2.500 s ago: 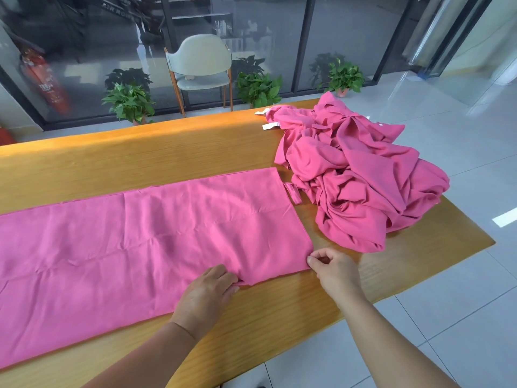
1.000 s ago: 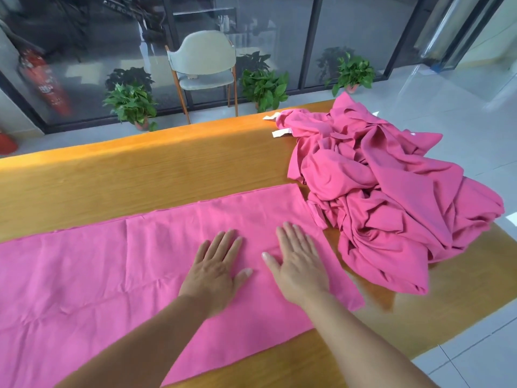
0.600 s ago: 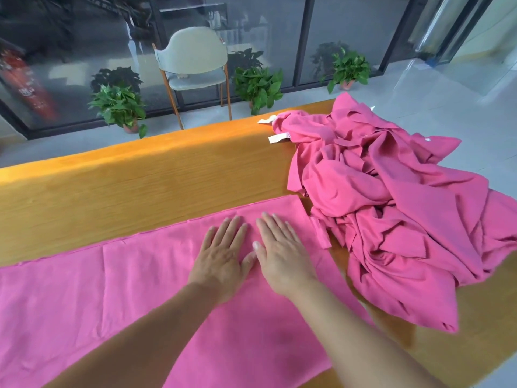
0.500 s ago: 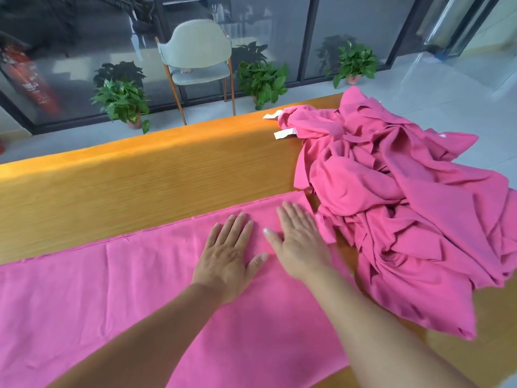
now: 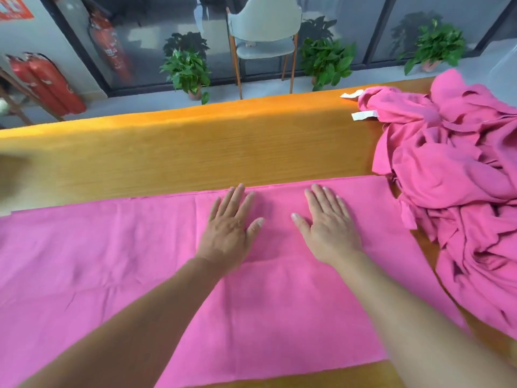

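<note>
A long pink cloth [image 5: 98, 261] lies flat along the near side of the wooden table [image 5: 195, 152], folded over at its right end. My left hand [image 5: 228, 229] presses flat on it with straight, spread fingers that reach its far edge. My right hand [image 5: 327, 225] lies flat a little to the right, palm down on the folded part. Neither hand grips anything.
A crumpled heap of pink fabric [image 5: 458, 175] with white labels covers the table's right end, just beyond the flat cloth. Past the table stand a grey chair [image 5: 264, 35], potted plants [image 5: 186, 68] and red fire extinguishers [image 5: 47, 82] by a glass wall.
Both hands left the cloth's near right corner, went flat onto the cloth and slid toward its far edge. They have now spread apart, and the view has shifted left.
</note>
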`<move>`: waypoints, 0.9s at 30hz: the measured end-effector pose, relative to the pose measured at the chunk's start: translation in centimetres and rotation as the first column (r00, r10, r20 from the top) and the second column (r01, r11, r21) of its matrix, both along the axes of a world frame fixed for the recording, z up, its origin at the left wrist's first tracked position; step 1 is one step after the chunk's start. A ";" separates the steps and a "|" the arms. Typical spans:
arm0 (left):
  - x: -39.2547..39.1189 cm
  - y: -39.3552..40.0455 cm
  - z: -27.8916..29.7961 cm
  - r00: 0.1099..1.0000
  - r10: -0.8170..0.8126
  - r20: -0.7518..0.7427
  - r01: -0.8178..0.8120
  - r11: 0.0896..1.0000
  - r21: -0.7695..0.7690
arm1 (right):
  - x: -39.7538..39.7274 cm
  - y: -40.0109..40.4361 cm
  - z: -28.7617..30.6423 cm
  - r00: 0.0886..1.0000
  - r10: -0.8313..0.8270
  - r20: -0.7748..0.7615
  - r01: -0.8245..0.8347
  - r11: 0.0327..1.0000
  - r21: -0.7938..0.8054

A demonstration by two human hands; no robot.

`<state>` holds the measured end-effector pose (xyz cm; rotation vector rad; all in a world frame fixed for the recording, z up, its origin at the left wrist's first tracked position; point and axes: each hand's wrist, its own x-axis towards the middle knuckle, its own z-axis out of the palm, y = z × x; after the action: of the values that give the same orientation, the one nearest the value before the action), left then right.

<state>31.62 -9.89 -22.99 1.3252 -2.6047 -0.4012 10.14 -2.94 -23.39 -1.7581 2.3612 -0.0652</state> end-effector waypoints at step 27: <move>12.8 7.4 3.0 0.963 0.182 -0.200 -0.175 0.983 0.055 | 8.0 7.5 3.3 0.945 0.230 0.233 -0.127 0.913 -0.388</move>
<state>44.41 -2.46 -20.01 1.4343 -2.3005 -0.5278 18.14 4.52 -20.04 -1.9677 2.0746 -0.7225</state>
